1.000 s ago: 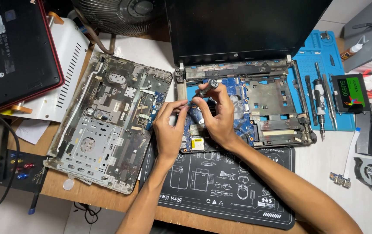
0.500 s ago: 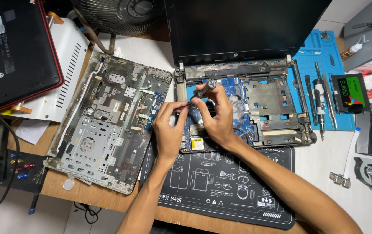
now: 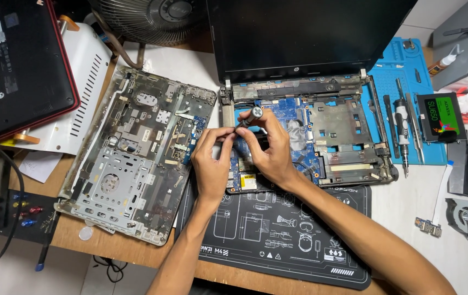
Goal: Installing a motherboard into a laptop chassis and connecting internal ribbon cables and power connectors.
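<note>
Screwdriver (image 3: 249, 117) between my fingers, standing over the open laptop base (image 3: 305, 136).

My right hand (image 3: 269, 150) is closed around its dark shaft, and my left hand (image 3: 212, 164) pinches near the tip to steady it on the blue motherboard (image 3: 294, 109). I judge I am working a screw there; next I need straight pressure and slow turning. Around lie the removed palmrest cover (image 3: 135, 153) on my left, a black repair mat (image 3: 277, 229) below, a blue tool mat (image 3: 403, 76) on my right, all on a crowded wooden desk (image 3: 75, 235).
</note>
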